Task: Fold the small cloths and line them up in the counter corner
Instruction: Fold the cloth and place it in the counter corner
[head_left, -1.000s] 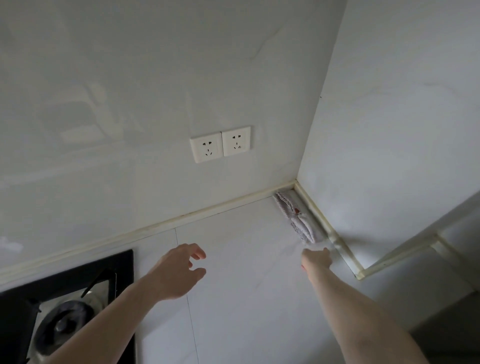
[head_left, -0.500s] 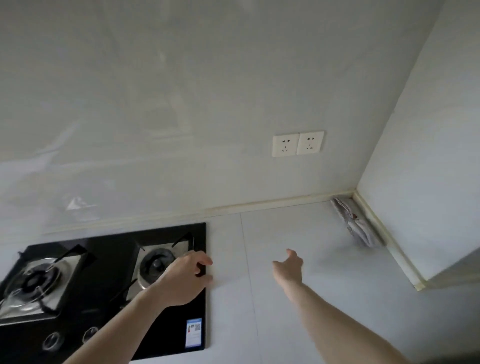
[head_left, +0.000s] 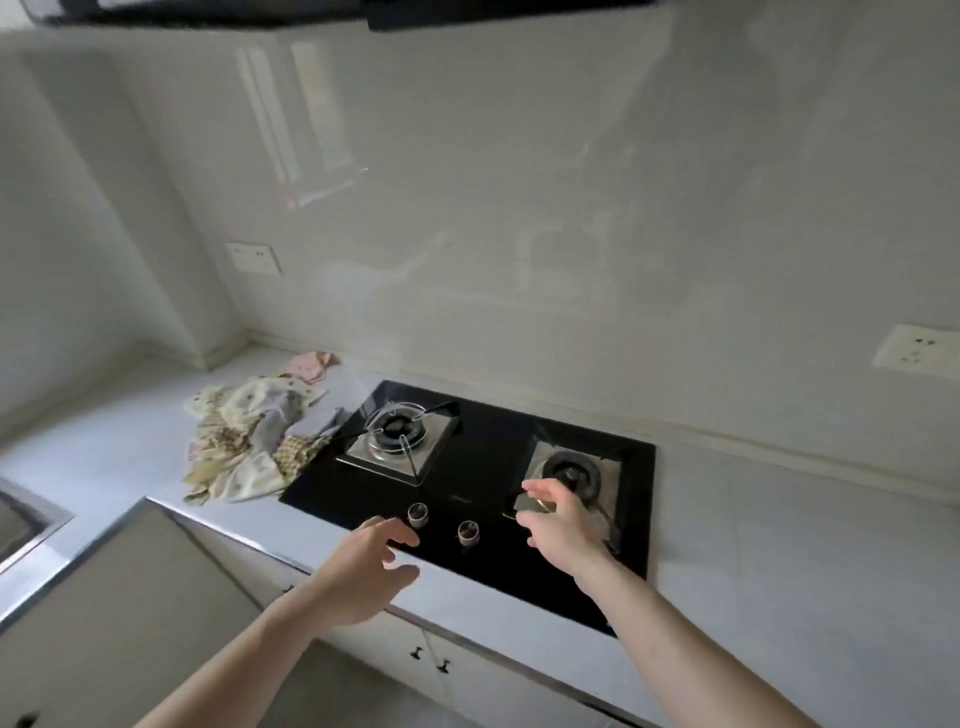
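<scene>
Both forearms are bare, with seemingly no sleeves, rings or watch on left grip (head_left: 363, 569) or right grip (head_left: 563, 530).

**Cut off and covered**

The sink (head_left: 21, 519) runs off the left edge. The range hood (head_left: 363, 13) is clipped at the top. The right hand (head_left: 563, 532) covers part of the right burner (head_left: 574, 475). The cloth pile (head_left: 249, 447) overlaps itself, so its count is unclear.
</scene>
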